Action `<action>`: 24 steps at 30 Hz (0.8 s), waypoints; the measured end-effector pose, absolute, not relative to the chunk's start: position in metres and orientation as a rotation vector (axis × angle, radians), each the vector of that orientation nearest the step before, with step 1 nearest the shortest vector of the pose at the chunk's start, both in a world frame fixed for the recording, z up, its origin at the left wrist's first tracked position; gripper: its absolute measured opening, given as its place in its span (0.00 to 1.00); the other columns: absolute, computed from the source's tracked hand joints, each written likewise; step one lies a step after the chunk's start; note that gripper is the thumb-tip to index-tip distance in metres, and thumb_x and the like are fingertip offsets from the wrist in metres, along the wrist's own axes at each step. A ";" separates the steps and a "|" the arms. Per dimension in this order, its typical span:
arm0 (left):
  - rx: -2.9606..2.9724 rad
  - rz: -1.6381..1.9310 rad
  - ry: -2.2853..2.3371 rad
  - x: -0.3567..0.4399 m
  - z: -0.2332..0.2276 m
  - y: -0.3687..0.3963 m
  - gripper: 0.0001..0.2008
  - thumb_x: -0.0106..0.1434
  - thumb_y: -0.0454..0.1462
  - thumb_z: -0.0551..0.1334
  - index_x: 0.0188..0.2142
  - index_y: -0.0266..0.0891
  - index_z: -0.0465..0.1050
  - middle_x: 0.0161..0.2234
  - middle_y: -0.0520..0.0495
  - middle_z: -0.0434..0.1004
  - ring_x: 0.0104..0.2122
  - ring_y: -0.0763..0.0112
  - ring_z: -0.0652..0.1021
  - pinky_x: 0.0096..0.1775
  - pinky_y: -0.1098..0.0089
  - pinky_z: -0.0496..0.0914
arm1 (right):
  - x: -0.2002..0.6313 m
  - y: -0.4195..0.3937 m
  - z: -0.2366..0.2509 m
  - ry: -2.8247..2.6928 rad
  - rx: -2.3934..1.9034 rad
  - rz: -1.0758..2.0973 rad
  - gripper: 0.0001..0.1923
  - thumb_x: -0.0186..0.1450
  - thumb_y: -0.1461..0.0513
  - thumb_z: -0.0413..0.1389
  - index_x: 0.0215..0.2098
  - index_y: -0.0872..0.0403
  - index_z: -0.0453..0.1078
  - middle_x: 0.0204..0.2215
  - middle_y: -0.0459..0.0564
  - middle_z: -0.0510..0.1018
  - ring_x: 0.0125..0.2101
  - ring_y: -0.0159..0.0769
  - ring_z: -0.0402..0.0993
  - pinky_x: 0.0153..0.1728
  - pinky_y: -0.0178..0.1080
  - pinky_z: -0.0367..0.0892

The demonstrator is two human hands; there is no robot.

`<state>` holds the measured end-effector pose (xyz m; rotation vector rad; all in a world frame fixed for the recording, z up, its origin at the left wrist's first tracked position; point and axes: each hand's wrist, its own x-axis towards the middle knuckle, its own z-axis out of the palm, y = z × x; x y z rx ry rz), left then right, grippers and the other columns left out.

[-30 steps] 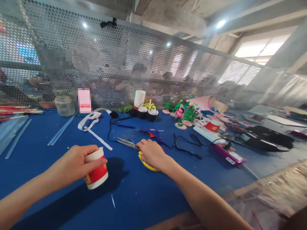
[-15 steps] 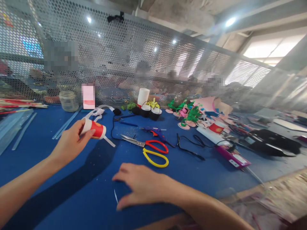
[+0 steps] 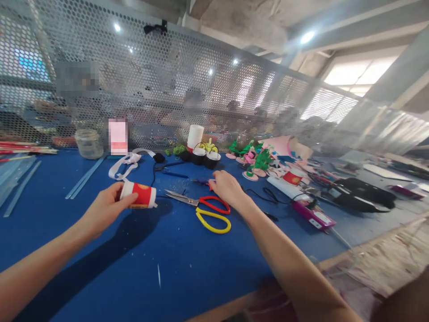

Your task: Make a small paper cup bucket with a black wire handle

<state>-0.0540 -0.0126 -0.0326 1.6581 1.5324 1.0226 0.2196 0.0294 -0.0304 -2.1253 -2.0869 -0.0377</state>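
My left hand (image 3: 109, 203) is closed around a red and white paper cup (image 3: 144, 196), held on its side above the table. A gold mark shows on the cup's red part, and a small white tab pokes out at its right end. My right hand (image 3: 229, 188) has its fingers curled over a blue glue gun (image 3: 200, 181), whose handle it mostly hides. Just below, scissors (image 3: 197, 203) with one red and one yellow handle lie with their blades pointing left.
Behind are a white ribbon (image 3: 115, 170), a glass jar (image 3: 89, 144), small black buckets (image 3: 212, 159) and a white cup stack (image 3: 195, 136). Green-leaved craft pieces (image 3: 263, 161) stand at right, near a purple power strip (image 3: 313, 217). Clear sticks (image 3: 85, 179) lie at left. A perforated metal screen (image 3: 150, 89) rises behind.
My right hand has moved from the near table up and right onto the glue gun. The cup in my left hand has come slightly right and lower, turned more level.
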 end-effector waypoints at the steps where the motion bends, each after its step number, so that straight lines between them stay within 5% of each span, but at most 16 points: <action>1: 1.603 0.988 1.465 -0.050 -0.035 -0.015 0.20 0.47 0.48 0.59 0.35 0.35 0.66 0.32 0.47 0.76 0.32 0.65 0.75 0.35 0.68 0.69 | 0.227 0.036 -0.033 -2.080 -2.190 0.015 0.14 0.60 0.64 0.46 0.39 0.63 0.68 0.39 0.63 0.72 0.41 0.44 0.68 0.38 0.38 0.60; 5: 1.531 0.776 1.257 -0.038 -0.045 -0.027 0.19 0.47 0.45 0.61 0.36 0.36 0.66 0.35 0.47 0.76 0.35 0.64 0.75 0.39 0.66 0.69 | 0.241 0.053 -0.056 -2.046 -2.267 0.153 0.09 0.53 0.69 0.51 0.31 0.63 0.70 0.34 0.65 0.74 0.37 0.45 0.71 0.33 0.36 0.61; 14: 1.593 0.618 1.168 -0.034 -0.051 -0.033 0.19 0.51 0.47 0.58 0.39 0.36 0.69 0.37 0.46 0.76 0.38 0.62 0.74 0.42 0.64 0.67 | 0.245 0.047 -0.047 -1.735 -2.037 0.274 0.19 0.57 0.64 0.47 0.46 0.60 0.57 0.35 0.56 0.74 0.34 0.37 0.71 0.32 0.35 0.64; 20: 1.504 0.718 1.204 -0.032 -0.054 -0.032 0.19 0.52 0.47 0.57 0.38 0.36 0.69 0.37 0.46 0.76 0.38 0.64 0.74 0.41 0.67 0.67 | 0.217 0.008 -0.022 -1.626 -1.317 1.242 0.07 0.52 0.61 0.54 0.24 0.59 0.64 0.16 0.46 0.71 0.16 0.27 0.67 0.20 0.31 0.63; 24: 1.398 0.755 1.229 -0.032 -0.058 -0.030 0.20 0.54 0.49 0.54 0.37 0.36 0.70 0.36 0.48 0.76 0.37 0.65 0.74 0.40 0.69 0.66 | 0.199 -0.012 -0.023 -1.719 -1.140 1.380 0.11 0.54 0.61 0.52 0.34 0.59 0.67 0.19 0.45 0.72 0.16 0.25 0.66 0.19 0.30 0.63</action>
